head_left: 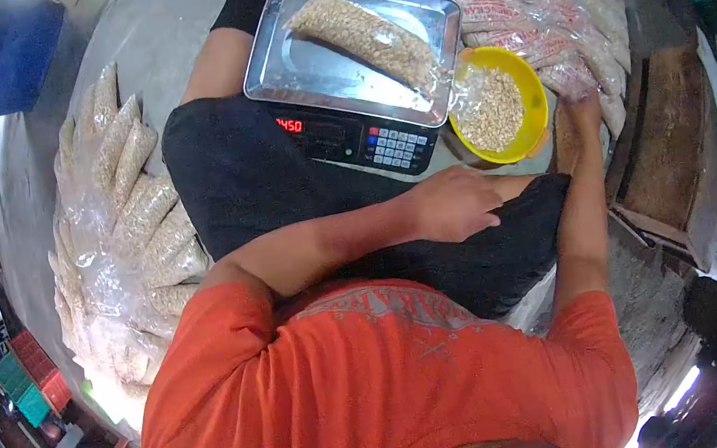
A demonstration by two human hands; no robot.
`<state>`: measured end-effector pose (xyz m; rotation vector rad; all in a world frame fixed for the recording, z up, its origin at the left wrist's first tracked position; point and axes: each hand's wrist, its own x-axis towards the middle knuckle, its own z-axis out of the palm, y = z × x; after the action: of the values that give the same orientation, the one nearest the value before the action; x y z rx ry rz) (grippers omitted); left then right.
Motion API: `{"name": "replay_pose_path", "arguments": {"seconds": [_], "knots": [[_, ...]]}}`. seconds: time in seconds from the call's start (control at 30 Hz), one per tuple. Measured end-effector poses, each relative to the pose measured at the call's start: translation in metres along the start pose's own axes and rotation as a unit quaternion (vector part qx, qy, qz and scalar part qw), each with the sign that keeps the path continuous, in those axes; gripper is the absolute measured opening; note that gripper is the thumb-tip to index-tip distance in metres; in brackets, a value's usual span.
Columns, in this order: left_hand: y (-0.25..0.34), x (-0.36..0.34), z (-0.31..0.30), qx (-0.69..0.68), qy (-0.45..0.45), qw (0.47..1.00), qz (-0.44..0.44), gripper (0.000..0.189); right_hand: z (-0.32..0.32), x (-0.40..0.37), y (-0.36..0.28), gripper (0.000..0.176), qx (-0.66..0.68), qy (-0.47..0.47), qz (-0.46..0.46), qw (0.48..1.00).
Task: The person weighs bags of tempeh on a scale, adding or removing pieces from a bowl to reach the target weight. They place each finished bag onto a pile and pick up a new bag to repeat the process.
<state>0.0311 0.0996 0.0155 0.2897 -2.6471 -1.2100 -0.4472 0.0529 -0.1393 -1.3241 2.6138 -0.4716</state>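
Observation:
My left hand (457, 203) is over my dark shorts by the right knee, fingers loosely bent, thumb apart, nothing visible in it. My right hand (583, 104) reaches to the red-printed plastic bags (489, 14); its fingers close on the near end of one, partly hidden by shiny plastic. A filled clear bag of pale beans or kernels (368, 37) lies slanted on the steel tray (282, 82) of a digital scale (346, 138) with red digits lit. Between the scale and my right hand stands a yellow bowl (534, 96) of pale pieces, with clear plastic at its left rim.
Many filled clear bags (128, 203) are heaped on the floor to my left. A brown wooden box (667, 150) stands to the right. Green and red crates (33, 374) are at the far left, and a blue panel (13, 53) is behind.

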Motion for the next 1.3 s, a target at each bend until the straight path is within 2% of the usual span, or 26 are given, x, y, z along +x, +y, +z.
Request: {"name": "replay_pose_path", "arguments": {"seconds": [0.07, 0.13, 0.2, 0.23, 0.33, 0.37, 0.4, 0.47, 0.5, 0.53, 0.57, 0.6, 0.63, 0.67, 0.7, 0.73, 0.83, 0.87, 0.9, 0.97, 1.0, 1.03, 1.07, 1.13, 1.27, 1.3], "knots": [[-0.001, 0.0, -0.012, 0.029, 0.033, 0.998, 0.034, 0.034, -0.049, -0.031, -0.035, 0.075, -0.038, 0.021, 0.001, 0.999], [-0.003, -0.004, -0.023, 0.011, 0.119, 0.992, 0.027, 0.041, -0.103, -0.085, -0.068, 0.06, 0.107, 0.115, -0.07, 0.985], [-0.011, -0.007, -0.033, 0.06, 0.191, 0.98, 0.002, 0.046, -0.133, -0.12, -0.051, 0.044, 0.062, 0.156, -0.116, 0.979], [-0.016, -0.008, -0.038, 0.112, 0.251, 0.961, -0.018, 0.051, -0.153, -0.136, -0.044, 0.044, 0.043, 0.108, -0.089, 0.989], [-0.035, 0.005, -0.055, 0.226, 0.261, 0.936, -0.071, 0.061, -0.231, -0.178, -0.077, 0.039, 0.013, 0.02, 0.007, 1.0], [-0.044, 0.011, -0.062, 0.272, 0.277, 0.917, -0.089, 0.065, -0.249, -0.184, -0.066, 0.036, 0.028, 0.073, -0.008, 0.997], [-0.059, 0.017, -0.059, 0.301, 0.277, 0.908, -0.089, 0.054, -0.266, -0.187, -0.058, 0.034, 0.045, 0.125, -0.025, 0.991], [-0.084, 0.024, -0.061, 0.299, 0.264, 0.914, -0.07, 0.043, -0.311, -0.201, -0.127, 0.035, -0.012, 0.118, -0.03, 0.993], [-0.094, 0.023, -0.069, 0.297, 0.244, 0.922, -0.053, 0.034, -0.322, -0.188, -0.116, 0.037, 0.068, 0.126, -0.084, 0.986], [-0.094, 0.022, -0.083, 0.286, 0.23, 0.928, -0.055, 0.02, -0.329, -0.174, -0.129, 0.036, 0.185, 0.111, -0.008, 0.976], [-0.095, 0.011, -0.102, 0.303, 0.231, 0.922, -0.069, 0.02, -0.322, -0.177, -0.182, 0.037, 0.289, 0.137, 0.009, 0.948], [-0.094, 0.005, -0.119, 0.235, 0.281, 0.923, -0.117, 0.02, -0.322, -0.162, -0.201, 0.037, 0.064, 0.19, -0.238, 0.95], [-0.094, 0.005, -0.13, 0.159, 0.326, 0.919, -0.153, 0.02, -0.31, -0.155, -0.228, 0.035, 0.077, 0.177, -0.253, 0.948], [-0.114, -0.01, -0.137, 0.01, 0.49, 0.866, -0.099, 0.022, -0.292, -0.152, -0.265, 0.032, 0.137, 0.158, -0.234, 0.949], [-0.105, -0.036, -0.168, 0.186, 0.492, 0.835, -0.161, 0.029, -0.273, -0.152, -0.297, 0.03, 0.199, 0.15, -0.214, 0.945], [-0.109, -0.058, -0.202, 0.254, 0.501, 0.809, -0.172, 0.028, -0.257, -0.157, -0.322, 0.028, 0.237, 0.156, -0.213, 0.935], [-0.122, -0.168, -0.342, 0.521, 0.477, 0.693, -0.144, 0.026, -0.228, -0.167, -0.369, 0.019, 0.374, 0.112, -0.174, 0.904], [-0.118, -0.195, -0.374, 0.488, 0.5, 0.674, -0.242, 0.027, -0.214, -0.169, -0.374, 0.016, 0.425, 0.071, -0.136, 0.892], [-0.117, -0.23, -0.418, 0.424, 0.554, 0.684, -0.214, 0.028, -0.196, -0.17, -0.374, 0.013, 0.46, 0.027, -0.098, 0.882], [-0.116, -0.294, -0.476, 0.441, 0.571, 0.665, -0.193, 0.026, -0.138, -0.162, -0.352, 0.013, 0.527, -0.054, -0.018, 0.848], [-0.115, -0.327, -0.497, 0.473, 0.552, 0.66, -0.189, 0.026, -0.096, -0.154, -0.329, 0.017, 0.456, -0.064, -0.062, 0.886], [-0.121, -0.365, -0.512, 0.506, 0.526, 0.658, -0.185, 0.027, -0.068, -0.147, -0.303, 0.022, 0.378, -0.08, -0.104, 0.916], [-0.107, -0.366, -0.508, 0.471, 0.56, 0.635, -0.245, 0.031, -0.07, -0.136, -0.293, 0.022, 0.382, -0.073, -0.099, 0.916], [-0.078, -0.358, -0.487, 0.422, 0.61, 0.557, -0.373, 0.041, -0.077, -0.114, -0.284, 0.032, 0.174, -0.218, -0.209, 0.937], [-0.163, -0.532, -0.462, 0.459, 0.513, 0.569, -0.45, 0.059, -0.095, 0.004, -0.29, 0.039, 0.177, -0.121, -0.16, 0.964], [-0.162, -0.535, -0.432, 0.499, 0.466, 0.497, -0.536, 0.057, -0.09, 0.05, -0.288, 0.04, 0.147, -0.099, -0.172, 0.969]]}}
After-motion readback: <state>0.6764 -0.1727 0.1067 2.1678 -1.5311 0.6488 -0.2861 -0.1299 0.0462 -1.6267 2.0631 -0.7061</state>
